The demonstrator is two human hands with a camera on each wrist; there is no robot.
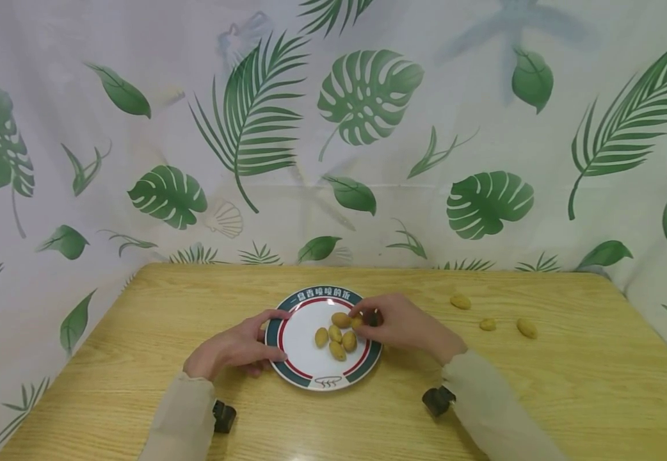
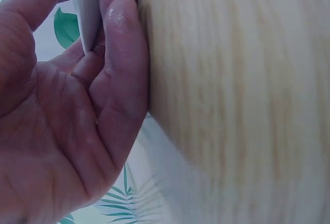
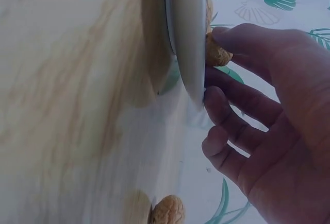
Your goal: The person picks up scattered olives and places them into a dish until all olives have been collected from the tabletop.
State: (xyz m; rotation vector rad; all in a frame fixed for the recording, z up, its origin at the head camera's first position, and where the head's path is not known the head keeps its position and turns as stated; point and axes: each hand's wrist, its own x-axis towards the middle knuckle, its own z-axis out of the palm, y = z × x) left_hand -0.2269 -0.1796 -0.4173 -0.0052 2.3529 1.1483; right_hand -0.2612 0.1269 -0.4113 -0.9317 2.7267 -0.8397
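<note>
A white plate [image 1: 305, 346] with a green and red rim rests on the wooden table, several yellow-brown nut-like pieces [image 1: 337, 351] near its middle and right. The left hand [image 1: 235, 346] grips the plate's left edge, thumb on top and fingers beneath; in the left wrist view, the hand [image 2: 67, 121] has curled fingers under the plate [image 2: 88, 13]. At the plate's right side, the right hand [image 1: 405, 325] pinches one piece [image 1: 357, 321] over the plate. The right wrist view shows the right hand [image 3: 278, 100] with that piece [image 3: 217, 52] between thumb and finger, against the plate [image 3: 190, 33].
Three more pieces lie on the table right of the plate: one farther back [image 1: 460, 301], a small one [image 1: 487, 324] and one at the right [image 1: 526, 328]. A leaf-patterned curtain [image 1: 391, 218] hangs behind the table [image 1: 570, 397].
</note>
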